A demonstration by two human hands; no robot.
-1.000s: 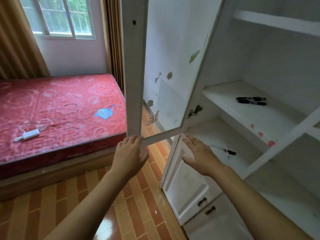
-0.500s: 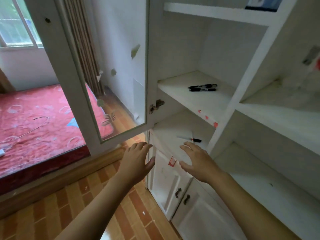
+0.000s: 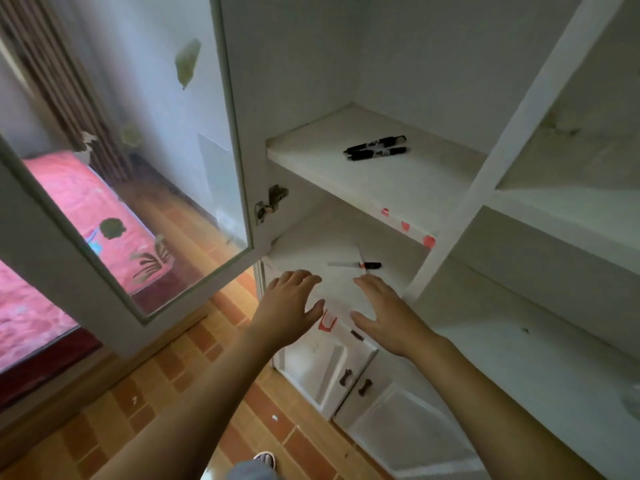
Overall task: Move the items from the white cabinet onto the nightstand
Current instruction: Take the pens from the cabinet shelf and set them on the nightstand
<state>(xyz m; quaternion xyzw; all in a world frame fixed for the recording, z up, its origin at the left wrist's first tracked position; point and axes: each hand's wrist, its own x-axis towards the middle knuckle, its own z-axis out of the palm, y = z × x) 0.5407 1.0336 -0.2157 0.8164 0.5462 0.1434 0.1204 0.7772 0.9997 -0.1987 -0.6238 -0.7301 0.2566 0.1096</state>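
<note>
Both empty, open hands, left hand [image 3: 289, 306] and right hand [image 3: 384, 311], hover before the pen [image 3: 356, 265], best pinched mid-barrel, just beyond the fingertips.

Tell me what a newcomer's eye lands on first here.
Two open hands, the left hand and right hand, reach side by side toward the lower shelf of the white cabinet. Beyond them lies a small black-handled tool; two black markers lie on the shelf above. Left, the glass door stands open.
</note>
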